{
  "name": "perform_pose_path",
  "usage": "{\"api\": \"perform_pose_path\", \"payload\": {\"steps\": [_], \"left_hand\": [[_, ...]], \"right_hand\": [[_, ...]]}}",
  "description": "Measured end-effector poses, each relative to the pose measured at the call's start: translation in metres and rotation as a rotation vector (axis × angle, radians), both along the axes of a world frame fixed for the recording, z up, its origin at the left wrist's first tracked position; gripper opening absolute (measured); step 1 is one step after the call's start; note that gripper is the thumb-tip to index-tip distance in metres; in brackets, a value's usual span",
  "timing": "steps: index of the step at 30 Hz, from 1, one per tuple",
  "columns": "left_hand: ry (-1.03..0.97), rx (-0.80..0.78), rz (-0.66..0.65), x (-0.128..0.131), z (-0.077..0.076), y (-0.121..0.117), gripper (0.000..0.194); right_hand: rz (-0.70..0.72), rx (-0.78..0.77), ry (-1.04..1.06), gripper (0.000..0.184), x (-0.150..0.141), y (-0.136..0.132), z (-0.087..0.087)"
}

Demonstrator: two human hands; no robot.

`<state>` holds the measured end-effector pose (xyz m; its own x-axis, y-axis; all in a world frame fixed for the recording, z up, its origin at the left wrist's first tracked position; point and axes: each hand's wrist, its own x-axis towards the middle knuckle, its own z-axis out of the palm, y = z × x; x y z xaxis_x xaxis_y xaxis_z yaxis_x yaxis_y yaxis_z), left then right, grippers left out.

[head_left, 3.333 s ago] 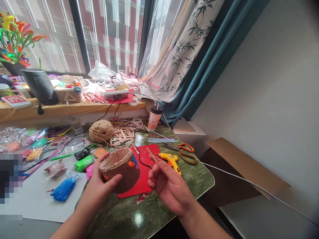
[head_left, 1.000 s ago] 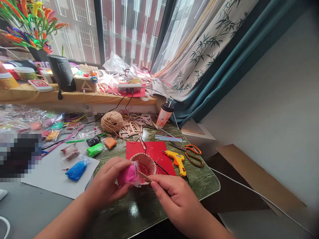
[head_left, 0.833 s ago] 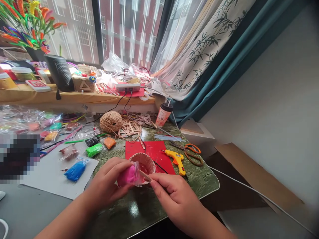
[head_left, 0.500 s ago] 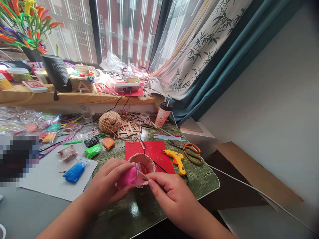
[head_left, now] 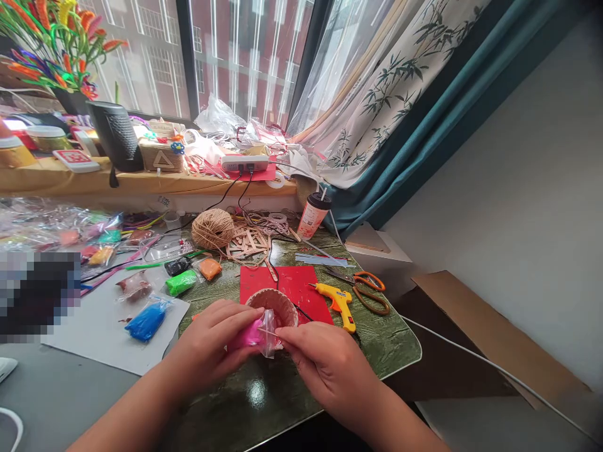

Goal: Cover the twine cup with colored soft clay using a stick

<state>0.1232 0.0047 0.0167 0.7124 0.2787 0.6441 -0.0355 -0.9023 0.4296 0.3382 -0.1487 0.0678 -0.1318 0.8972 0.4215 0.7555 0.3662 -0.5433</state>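
The left hand (head_left: 213,336) grips a pink bag (head_left: 247,336) between its fingers; the right hand (head_left: 330,361) pinches a thin stick (head_left: 269,331), tip at the bag's clear end; a pot (head_left: 277,301) stands just beyond both hands' fingers.

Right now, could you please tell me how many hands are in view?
2. The left hand holds a bag of pink material; the right hand, beside it, pinches a thin stick at the bag's clear end. No others show.
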Motion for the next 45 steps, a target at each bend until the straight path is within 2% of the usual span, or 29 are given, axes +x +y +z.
{"api": "perform_pose_path", "payload": {"steps": [3,8,11,15,17,20,22,25,28,32,34,36,38,40,43,45], "left_hand": [[0.007,0.001,0.004,0.0,0.001,0.0,0.05],[-0.007,-0.002,-0.009,0.001,0.001,0.004,0.047],[-0.001,0.0,-0.034,0.002,0.001,0.005,0.047],[0.016,0.025,-0.054,0.002,0.001,0.004,0.043],[0.024,0.032,-0.06,0.003,0.001,0.004,0.043],[0.024,0.014,-0.069,0.003,0.002,0.004,0.047],[0.014,-0.007,-0.081,0.004,0.003,0.004,0.049],[-0.01,-0.024,-0.106,0.004,0.007,0.004,0.049],[-0.044,-0.019,-0.11,0.004,0.011,0.002,0.048],[-0.091,-0.035,-0.093,0.003,0.013,-0.001,0.048],[-0.097,-0.028,-0.056,0.002,0.013,-0.002,0.046],[-0.1,-0.021,-0.016,0.0,0.012,-0.004,0.042],[-0.109,-0.046,0.027,-0.003,0.011,-0.004,0.039],[-0.115,-0.103,0.099,-0.006,0.007,0.0,0.035],[-0.057,-0.186,0.34,-0.007,-0.001,0.017,0.033],[0.121,-0.212,0.569,-0.006,-0.009,0.033,0.046]], "right_hand": [[0.019,-0.07,-0.035,0.029,0.001,0.001,0.001],[0.067,-0.091,-0.061,0.029,0.0,0.003,-0.001],[0.085,-0.119,-0.02,0.029,0.001,0.005,-0.002],[0.118,-0.234,0.088,0.027,0.003,0.008,-0.003],[0.114,-0.332,0.209,0.026,0.003,0.009,-0.005],[0.113,-0.459,0.496,0.026,0.0,0.011,-0.01],[0.109,-0.486,0.665,0.031,-0.002,0.012,-0.014],[0.107,-0.496,0.808,0.041,-0.005,0.012,-0.017],[0.101,-0.535,0.975,0.042,-0.006,0.011,-0.019],[0.158,-0.758,1.404,0.037,-0.011,0.008,-0.024],[0.227,-0.881,1.624,0.032,-0.018,0.005,-0.029],[0.313,-0.925,1.831,0.027,-0.027,0.001,-0.036],[0.388,-0.839,2.03,0.023,-0.037,-0.004,-0.041],[0.401,-0.698,2.162,0.02,-0.043,-0.007,-0.044],[0.295,-0.565,2.179,0.019,-0.039,-0.009,-0.045],[0.185,-0.505,2.114,0.02,-0.029,-0.01,-0.045]]}}
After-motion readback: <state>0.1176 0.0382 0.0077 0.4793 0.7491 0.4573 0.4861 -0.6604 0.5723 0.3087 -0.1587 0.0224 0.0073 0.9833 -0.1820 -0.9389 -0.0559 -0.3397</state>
